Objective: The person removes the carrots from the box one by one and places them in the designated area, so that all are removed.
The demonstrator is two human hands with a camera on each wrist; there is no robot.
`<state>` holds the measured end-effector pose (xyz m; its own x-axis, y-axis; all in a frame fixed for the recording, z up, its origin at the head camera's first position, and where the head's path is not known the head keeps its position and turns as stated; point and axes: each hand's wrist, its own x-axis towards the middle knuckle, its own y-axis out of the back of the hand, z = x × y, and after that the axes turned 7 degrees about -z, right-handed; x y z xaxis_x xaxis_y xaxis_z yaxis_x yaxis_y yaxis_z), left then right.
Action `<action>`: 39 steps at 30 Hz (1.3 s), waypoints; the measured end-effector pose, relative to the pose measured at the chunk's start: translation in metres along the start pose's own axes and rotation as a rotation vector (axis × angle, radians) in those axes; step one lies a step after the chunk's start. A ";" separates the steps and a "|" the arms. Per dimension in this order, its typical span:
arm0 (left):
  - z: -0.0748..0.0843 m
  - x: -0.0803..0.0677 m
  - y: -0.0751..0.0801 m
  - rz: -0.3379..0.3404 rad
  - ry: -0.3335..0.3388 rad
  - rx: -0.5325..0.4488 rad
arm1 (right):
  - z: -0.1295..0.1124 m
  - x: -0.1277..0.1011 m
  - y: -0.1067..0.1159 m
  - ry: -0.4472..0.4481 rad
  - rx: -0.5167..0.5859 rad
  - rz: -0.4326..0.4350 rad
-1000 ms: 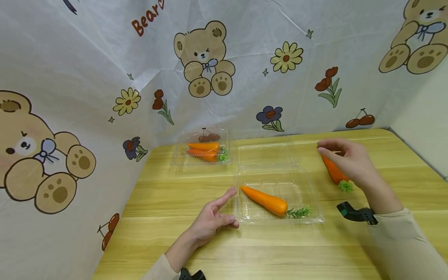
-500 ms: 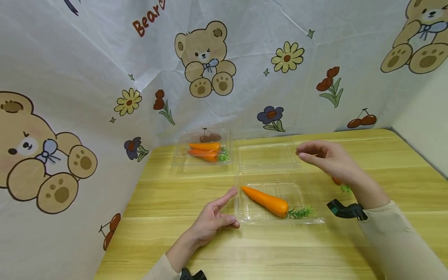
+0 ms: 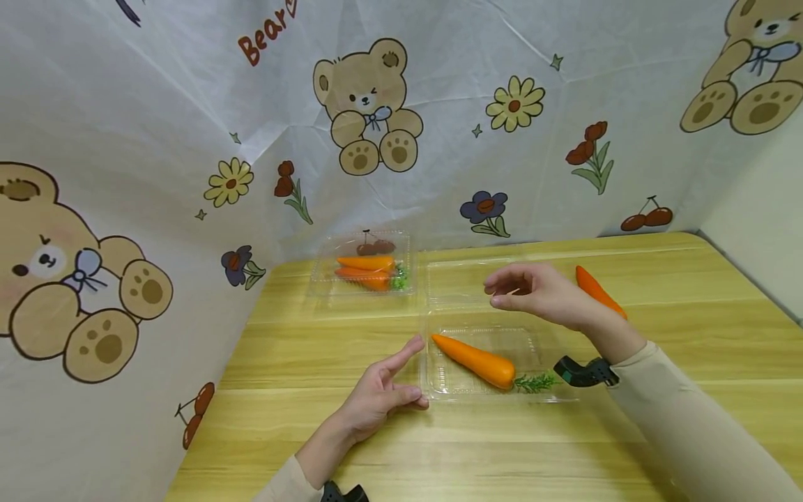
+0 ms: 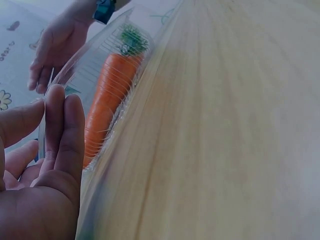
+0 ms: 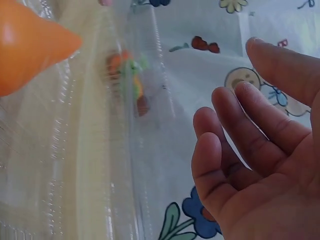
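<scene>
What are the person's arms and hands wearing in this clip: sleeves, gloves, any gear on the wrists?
Both hands are bare, no gloves or rings visible. The right hand comes out of a long, light beige sleeve, with a black device with a teal tinge strapped at the wrist. The left hand shows the same beige cuff and a black wrist device at the frame's bottom edge.

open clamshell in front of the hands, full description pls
The open clamshell is clear thin plastic, hinged, its lid folded flat on the wooden table toward the far side. Its ribbed tray holds one orange carrot, lying diagonally with green top toward the right. The left hand has fingertips at the tray's left edge; the right hand hovers over the lid, holding nothing.
</scene>
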<state>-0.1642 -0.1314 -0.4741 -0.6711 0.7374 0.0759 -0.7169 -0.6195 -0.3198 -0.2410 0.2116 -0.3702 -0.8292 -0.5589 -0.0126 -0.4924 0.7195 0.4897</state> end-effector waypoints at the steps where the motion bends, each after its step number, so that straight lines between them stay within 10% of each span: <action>1: 0.000 0.000 0.000 0.000 0.000 -0.002 | 0.001 0.003 -0.002 0.004 0.002 -0.015; 39: 0.001 0.001 -0.002 0.038 0.026 -0.022 | 0.040 0.036 -0.048 -0.082 -0.143 -0.441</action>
<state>-0.1633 -0.1300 -0.4723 -0.6924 0.7205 0.0384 -0.6865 -0.6414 -0.3426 -0.2579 0.1731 -0.4291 -0.5703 -0.7598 -0.3122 -0.7655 0.3538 0.5374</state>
